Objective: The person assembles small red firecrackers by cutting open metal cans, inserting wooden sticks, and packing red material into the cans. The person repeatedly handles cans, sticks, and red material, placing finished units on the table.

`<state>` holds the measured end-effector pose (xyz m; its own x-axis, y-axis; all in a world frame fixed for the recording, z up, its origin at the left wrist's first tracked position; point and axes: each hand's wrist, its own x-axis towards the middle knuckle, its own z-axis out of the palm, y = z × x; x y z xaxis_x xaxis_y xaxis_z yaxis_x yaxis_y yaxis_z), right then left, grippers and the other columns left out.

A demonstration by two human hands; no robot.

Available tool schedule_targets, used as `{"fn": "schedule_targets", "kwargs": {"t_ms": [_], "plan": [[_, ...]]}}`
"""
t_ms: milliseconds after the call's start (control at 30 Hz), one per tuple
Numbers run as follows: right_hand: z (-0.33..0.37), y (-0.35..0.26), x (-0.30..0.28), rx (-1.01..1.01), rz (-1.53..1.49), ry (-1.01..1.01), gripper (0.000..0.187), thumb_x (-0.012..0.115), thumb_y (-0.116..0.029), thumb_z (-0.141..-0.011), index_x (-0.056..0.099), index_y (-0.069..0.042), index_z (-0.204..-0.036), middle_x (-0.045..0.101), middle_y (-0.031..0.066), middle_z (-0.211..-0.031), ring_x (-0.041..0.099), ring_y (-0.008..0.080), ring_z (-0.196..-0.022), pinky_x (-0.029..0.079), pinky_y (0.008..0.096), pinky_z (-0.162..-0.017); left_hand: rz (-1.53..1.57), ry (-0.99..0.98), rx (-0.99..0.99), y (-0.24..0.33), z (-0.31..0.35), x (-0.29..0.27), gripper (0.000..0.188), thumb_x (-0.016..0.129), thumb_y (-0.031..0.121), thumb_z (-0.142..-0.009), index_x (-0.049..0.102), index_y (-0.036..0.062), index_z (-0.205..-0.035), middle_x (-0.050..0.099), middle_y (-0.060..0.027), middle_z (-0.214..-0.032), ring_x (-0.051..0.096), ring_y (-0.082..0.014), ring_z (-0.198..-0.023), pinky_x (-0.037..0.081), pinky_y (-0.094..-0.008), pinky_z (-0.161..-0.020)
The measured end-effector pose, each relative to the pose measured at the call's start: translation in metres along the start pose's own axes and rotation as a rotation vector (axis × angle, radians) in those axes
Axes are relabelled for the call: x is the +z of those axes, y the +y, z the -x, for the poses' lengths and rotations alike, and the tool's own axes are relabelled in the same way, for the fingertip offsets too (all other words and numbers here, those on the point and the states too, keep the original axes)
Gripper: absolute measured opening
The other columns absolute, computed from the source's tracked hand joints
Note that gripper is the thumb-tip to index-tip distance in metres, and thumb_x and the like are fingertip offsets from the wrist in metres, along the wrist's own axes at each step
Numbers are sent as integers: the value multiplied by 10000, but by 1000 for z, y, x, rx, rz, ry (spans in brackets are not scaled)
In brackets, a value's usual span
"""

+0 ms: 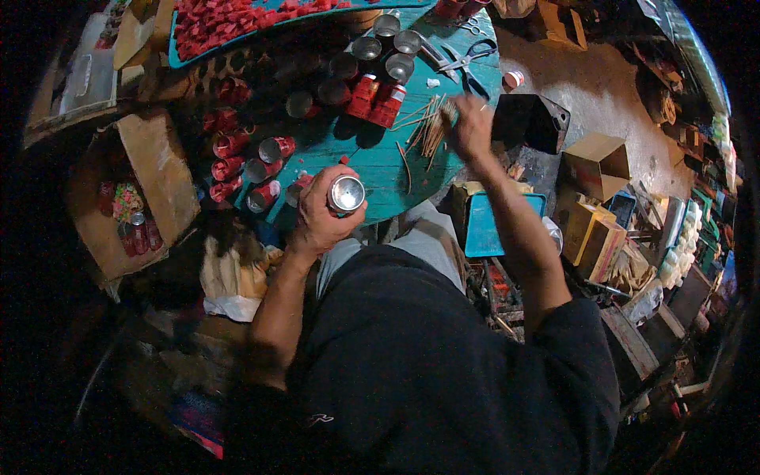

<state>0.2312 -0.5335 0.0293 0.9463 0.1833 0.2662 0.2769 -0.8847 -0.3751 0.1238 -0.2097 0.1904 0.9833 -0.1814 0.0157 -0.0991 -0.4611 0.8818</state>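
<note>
My left hand (321, 212) is wrapped round a can (346, 195), its silvery round end facing up, just over the near edge of the green table (372, 170). My right hand (470, 128) is over the table's right side, fingers curled and somewhat blurred; what they hold, if anything, I cannot make out. Right beside it lies a loose bundle of thin wooden sticks (431, 136). Scissors with dark handles (469, 65) lie beyond that hand. Two red cans (376, 101) stand together near the middle, in front of several open silvery cans (386, 47).
Several red cans (264, 170) stand or lie on the table's left. A blue-green tray (176, 49) heaped with red pieces spans the far side. At left sits an open cardboard box (162, 170) holding jars. A blue tray (483, 229) and cartons (595, 165) are on the right.
</note>
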Motion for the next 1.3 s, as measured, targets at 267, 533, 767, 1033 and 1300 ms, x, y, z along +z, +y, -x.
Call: {"fn": "schedule_targets", "kwargs": {"t_ms": [267,533,767,1033,1300], "plan": [[104,-118,31,195,-133,-202,135,694,-226,-872,681,-92,-885,610,133,-881,609,372,-869,420,498,-755,31,-21,23,3,0,-6,535,857,79,-727,603,53,-1197,691,-137,-1077,701,-328,-991,553,-412,-881],[84,-153,-26,486,-705,-271,122,672,-14,-849,618,-34,-956,684,142,-878,676,377,-804,509,442,-710,-161,-16,159,-7,9,-19,579,888,138,-695,609,48,-1195,697,-140,-1087,684,-353,-990,506,-463,-904],[39,-206,-162,79,-692,-357,258,700,9,-852,684,-26,-1107,648,134,-843,669,307,-765,528,406,-669,-443,51,336,-12,2,-31,590,859,112,-660,610,50,-1191,684,-144,-1096,656,-364,-1009,473,-492,-925],[36,-227,-158,8,-623,-315,169,695,-113,-872,695,-70,-1036,615,142,-822,640,380,-781,514,489,-669,-466,11,340,-10,5,-34,593,881,175,-706,611,49,-1218,688,-141,-1145,665,-358,-1072,467,-528,-1013],[34,-227,-152,-87,-572,-266,198,722,-73,-884,694,-36,-1076,642,139,-856,645,363,-753,503,467,-641,-490,-7,398,-4,-1,-36,569,863,169,-720,610,49,-1215,690,-132,-1125,669,-344,-1050,471,-513,-994]]}}
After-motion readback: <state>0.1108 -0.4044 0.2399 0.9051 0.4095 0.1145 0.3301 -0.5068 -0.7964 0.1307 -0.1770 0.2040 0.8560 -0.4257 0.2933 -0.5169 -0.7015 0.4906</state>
